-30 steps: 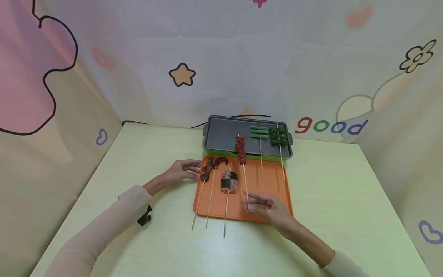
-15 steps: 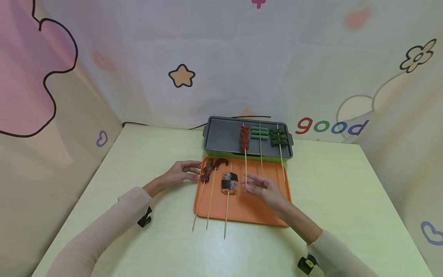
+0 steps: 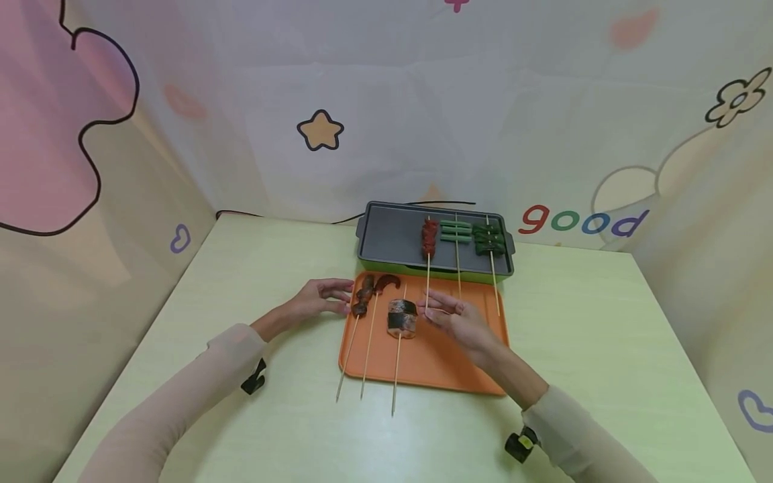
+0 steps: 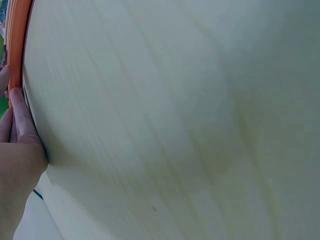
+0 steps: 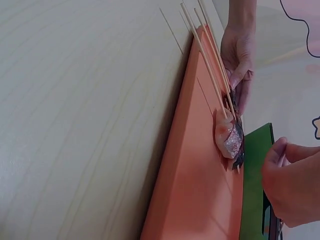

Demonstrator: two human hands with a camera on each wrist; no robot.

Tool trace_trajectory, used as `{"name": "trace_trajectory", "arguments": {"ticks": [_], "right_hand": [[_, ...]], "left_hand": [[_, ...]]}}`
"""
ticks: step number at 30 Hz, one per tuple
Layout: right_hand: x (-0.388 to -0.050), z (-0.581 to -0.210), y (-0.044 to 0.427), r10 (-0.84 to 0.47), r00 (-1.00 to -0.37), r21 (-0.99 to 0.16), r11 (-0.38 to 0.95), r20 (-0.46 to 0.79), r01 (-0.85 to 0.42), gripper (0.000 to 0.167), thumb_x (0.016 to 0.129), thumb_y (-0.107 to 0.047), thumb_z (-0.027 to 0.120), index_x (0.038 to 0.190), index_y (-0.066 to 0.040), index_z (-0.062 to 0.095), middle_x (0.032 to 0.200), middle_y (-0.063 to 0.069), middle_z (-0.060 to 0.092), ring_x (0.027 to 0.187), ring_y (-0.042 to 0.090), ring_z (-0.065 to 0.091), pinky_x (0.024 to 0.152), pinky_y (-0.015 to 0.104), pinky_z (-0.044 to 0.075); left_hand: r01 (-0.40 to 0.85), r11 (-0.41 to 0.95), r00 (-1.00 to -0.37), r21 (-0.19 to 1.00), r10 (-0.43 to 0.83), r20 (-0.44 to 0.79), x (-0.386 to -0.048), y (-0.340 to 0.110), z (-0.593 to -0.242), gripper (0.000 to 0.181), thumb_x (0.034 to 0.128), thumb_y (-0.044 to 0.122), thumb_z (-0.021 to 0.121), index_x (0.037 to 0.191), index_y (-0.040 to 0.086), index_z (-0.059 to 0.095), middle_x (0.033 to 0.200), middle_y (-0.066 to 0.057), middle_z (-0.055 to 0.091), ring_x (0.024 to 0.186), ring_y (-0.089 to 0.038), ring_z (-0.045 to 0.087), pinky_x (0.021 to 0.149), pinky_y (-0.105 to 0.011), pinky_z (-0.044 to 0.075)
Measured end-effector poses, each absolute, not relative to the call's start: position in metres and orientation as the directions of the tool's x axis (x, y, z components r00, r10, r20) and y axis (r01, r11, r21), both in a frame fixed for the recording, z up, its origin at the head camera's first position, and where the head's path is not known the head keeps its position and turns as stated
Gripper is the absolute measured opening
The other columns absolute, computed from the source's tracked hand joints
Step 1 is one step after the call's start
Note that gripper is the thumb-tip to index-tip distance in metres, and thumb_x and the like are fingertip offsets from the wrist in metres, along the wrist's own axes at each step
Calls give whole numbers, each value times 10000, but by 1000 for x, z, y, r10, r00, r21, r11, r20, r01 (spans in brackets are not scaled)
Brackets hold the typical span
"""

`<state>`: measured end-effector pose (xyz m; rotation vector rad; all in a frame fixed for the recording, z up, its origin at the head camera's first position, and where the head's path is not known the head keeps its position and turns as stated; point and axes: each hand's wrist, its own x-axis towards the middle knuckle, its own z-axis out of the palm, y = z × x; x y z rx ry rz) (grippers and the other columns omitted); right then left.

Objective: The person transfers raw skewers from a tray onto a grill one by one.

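Note:
My right hand pinches the lower stick of the red meat skewer, whose meat lies over the grill pan. To its right on the pan are a green-stick skewer and a dark green leafy skewer. My left hand touches the left edge of the orange tray, fingers loosely bent, beside a brown skewer. Next to that lie a curled dark red skewer and a black-banded skewer. In the right wrist view my right hand is above the pan's green side.
The pan stands directly behind the tray, near the patterned backdrop. A dark cable runs behind the pan. Skewer sticks overhang the tray's front edge onto the pale table. Each wrist carries a small black device.
My right hand has moved forward, away from the tray's front edge, bringing the red meat skewer onto the pan beside the green-stick one. My left hand has stayed at the tray's edge.

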<state>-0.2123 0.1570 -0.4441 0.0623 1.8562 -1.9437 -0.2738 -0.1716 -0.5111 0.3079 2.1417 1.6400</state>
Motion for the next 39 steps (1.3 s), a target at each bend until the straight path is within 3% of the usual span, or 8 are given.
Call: {"name": "trace_trajectory", "arguments": {"ticks": [8,20,26,31,39], "right_hand": [[-212,-447,155,-236,-907,-934,8,-349,357,524,1043,9,518,1553,-1,398,1503,252,522,1221,157,658,1136,377,442],[-209,-451,154,-169,-925,-937,-27,-340,349,490,1046,19,503,1530,29,422,1465,256,561,1164,139,685,1090,329,496],[-205,-451,161,-207,-915,-935,6,-348,354,486,1061,-37,507,1537,13,419,1486,254,541,1172,145,682,1130,382,461],[-195,-451,174,-266,-898,-935,49,-351,351,504,1051,-107,566,1533,-21,446,1494,229,544,1186,153,685,1084,327,503],[-181,-451,216,-430,-857,-958,164,-285,236,615,1022,-223,639,1525,51,414,1389,176,653,1209,174,685,1020,298,544]], "left_hand": [[-85,270,-885,959,422,-197,-275,-171,-511,635,908,44,748,1492,10,501,1470,-226,562,1139,-147,648,947,-217,522],[-75,269,-884,960,428,-189,-275,-171,-511,640,907,68,758,1492,17,503,1466,-218,567,1137,-144,650,963,-231,523],[-81,250,-883,965,431,-186,-273,-172,-511,637,913,42,740,1497,3,489,1421,-239,596,1129,-131,647,928,-208,537],[-73,246,-884,966,433,-177,-273,-172,-512,629,920,39,732,1497,-6,485,1410,-241,602,1136,-138,643,922,-202,540],[-73,250,-886,965,429,-178,-272,-170,-510,626,923,34,729,1497,-9,483,1418,-240,596,1157,-158,641,928,-199,539]]}}
